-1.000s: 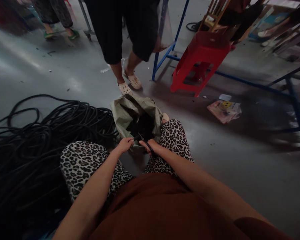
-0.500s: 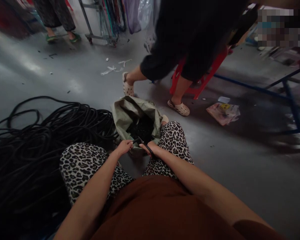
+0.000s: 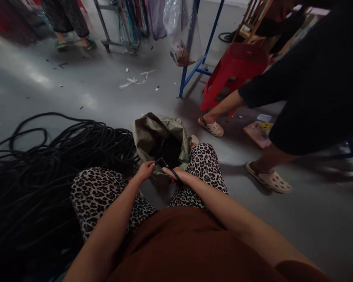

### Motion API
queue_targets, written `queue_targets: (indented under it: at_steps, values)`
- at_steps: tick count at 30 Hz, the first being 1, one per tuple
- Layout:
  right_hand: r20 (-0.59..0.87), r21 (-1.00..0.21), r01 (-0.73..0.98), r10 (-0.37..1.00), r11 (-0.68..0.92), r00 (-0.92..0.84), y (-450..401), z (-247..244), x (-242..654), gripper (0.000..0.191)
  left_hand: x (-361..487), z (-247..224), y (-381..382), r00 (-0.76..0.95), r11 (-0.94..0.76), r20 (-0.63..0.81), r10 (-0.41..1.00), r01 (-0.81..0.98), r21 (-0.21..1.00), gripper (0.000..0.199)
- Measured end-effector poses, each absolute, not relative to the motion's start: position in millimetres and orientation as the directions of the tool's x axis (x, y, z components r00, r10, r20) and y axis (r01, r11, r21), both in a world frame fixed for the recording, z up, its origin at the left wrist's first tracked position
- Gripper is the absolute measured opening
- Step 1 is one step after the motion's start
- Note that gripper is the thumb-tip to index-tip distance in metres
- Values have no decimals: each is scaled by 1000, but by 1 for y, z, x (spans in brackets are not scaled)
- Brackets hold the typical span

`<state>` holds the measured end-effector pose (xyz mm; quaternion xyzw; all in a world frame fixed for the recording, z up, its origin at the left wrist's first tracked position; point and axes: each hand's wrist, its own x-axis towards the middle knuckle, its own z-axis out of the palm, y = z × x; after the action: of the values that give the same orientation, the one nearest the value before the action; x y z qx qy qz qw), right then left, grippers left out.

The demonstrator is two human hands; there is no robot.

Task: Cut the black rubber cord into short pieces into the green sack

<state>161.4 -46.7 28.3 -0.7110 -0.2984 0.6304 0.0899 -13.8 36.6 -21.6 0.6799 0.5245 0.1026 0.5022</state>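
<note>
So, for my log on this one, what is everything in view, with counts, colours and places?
scissors: one, dark-handled, in right hand
strip: one, dark, in left hand
sack: one, grey-green, open, before the knees
cord: tangled heap, black, floor left of sack
stool: one, red, beyond sack, rightward
frame: blue, beside stool
clear bag: one, hanging by frame
rack: one, grey, wheeled, top left
scraps: several, white, floor
packet: pink and yellow, floor right
other people: at least two; beige clogs right, green shoes top left
own parts: two bare hands, centre; two patterned trouser legs, below them
</note>
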Motion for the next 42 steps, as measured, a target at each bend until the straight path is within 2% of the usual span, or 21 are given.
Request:
queue_targets:
  at_steps: [6, 11, 25, 34, 42]
  values:
    - [-842, -521, 296, 538, -801, -28, -48, 33, 160, 58, -14, -20, 36, 468, 5, -347, 813, 589, 808, 36]
    - [-840, -536, 256, 539, -805, -64, -49, 31, 160, 57, -12, -22, 33, 450, 85, -407, 795, 581, 810, 39]
    - [-825, -552, 332, 559, -765, -82, -49, 17, 159, 60, -6, -13, 27, 496, 35, -402, 770, 596, 802, 40]
    - [-835, -534, 293, 550, -793, -34, -52, 36, 155, 59, -3, -3, 27, 487, 68, -462, 741, 630, 774, 42]
    - [-809, -547, 365, 587, -753, -2, -51, 27, 155, 61, -1, -4, 26, 503, 44, -452, 737, 631, 774, 43]
